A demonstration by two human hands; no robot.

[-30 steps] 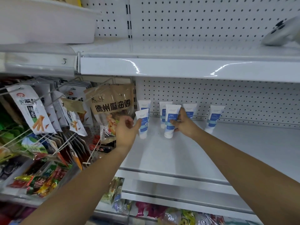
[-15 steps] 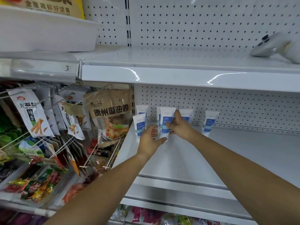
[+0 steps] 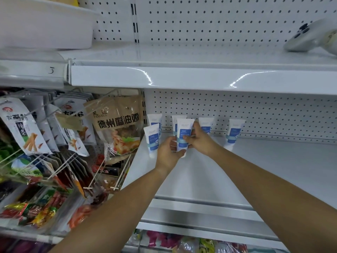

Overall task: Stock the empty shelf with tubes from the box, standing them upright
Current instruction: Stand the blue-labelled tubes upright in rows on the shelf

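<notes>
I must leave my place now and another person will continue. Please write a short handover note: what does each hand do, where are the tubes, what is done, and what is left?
Hands: the left hand grips the lower part of the held tube. The right hand holds it higher up, thumb across the label.
Tubes: four back tubes stand upright along the rear of the shelf. The front left tube stands before them.
Done: five tubes placed.
Left: set the held tube down, release it, then fill the shelf to the right. The box is not in view.
</notes>
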